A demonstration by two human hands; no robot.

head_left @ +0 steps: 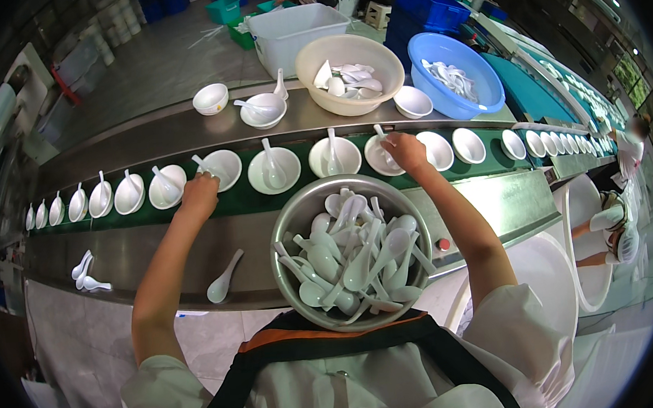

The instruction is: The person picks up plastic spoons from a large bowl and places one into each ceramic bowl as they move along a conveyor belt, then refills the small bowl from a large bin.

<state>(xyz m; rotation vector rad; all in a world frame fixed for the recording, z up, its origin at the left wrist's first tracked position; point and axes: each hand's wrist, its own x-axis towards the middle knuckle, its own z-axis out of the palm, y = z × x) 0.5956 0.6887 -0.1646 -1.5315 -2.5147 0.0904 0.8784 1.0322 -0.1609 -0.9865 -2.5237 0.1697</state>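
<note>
My left hand [201, 196] is at the near left rim of a white bowl [227, 166] on the green conveyor belt [250, 202]. Its fingers are closed around a white soup spoon [200, 162], whose handle leans out over the rim. Farther right, my right hand [407, 152] pinches another soup spoon [380, 131] over a second bowl [376, 159]; its fingers partly hide that spoon. Between my forearms, a steel basin [280, 277] full of loose white spoons stands against my apron. Two bowls between my hands, including one [275, 179], each hold a spoon.
More bowls with spoons line the belt leftward; bowls [468, 146] without visible spoons continue rightward. A lone spoon [226, 277] and several others lie on the metal ledge. Beyond the belt stand a cream basin [307, 60] and a blue basin [487, 103] with spoons. A person [632, 141] is far right.
</note>
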